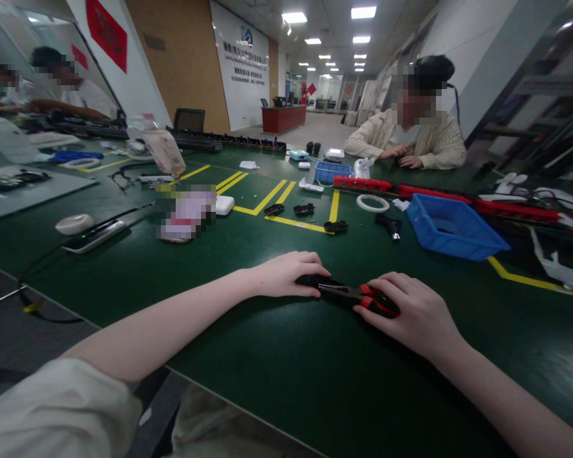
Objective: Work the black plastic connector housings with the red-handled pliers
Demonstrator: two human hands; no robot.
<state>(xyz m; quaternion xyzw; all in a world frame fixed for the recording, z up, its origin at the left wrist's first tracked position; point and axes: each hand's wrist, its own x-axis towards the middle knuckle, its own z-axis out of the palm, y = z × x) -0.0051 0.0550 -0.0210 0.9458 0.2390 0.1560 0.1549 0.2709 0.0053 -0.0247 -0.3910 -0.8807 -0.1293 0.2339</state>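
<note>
Green counter point(248, 356), red-handled pliers point(346, 292) just below centre

The counter is the biggest thing on my feed, filling much of the middle and lower frame, with yellow lines point(270, 197) marked on its surface. At upper right I see a person point(410, 137) in a striped top and dark cap, at the far side of it. Long red bars point(363, 184) run from right of centre towards the right edge; nearer to me, at mid right, sits a blue bin point(458, 245). Towards upper left I pick out a bottle point(165, 152) with a pinkish cap.

Right of centre, the right hand point(413, 305) is clenched round the handles of the red-handled pliers. The left hand point(293, 273), near the centre, grasps a black piece point(310, 280) between thumb and fingers. The pliers lie between the two hands, nose pointing left and reaching the black piece; whether the jaws bite on it, I cannot tell from here.

Left of centre I have a phone point(186, 213), partly pixelated, with a white case point(224, 205) just beside it. A white ring point(373, 210) lies right of centre, and a black tool point(389, 226) with a shiny tip sits between ring and bin. Smallest are three black parts point(304, 208), near the yellow lines around mid frame.
</note>
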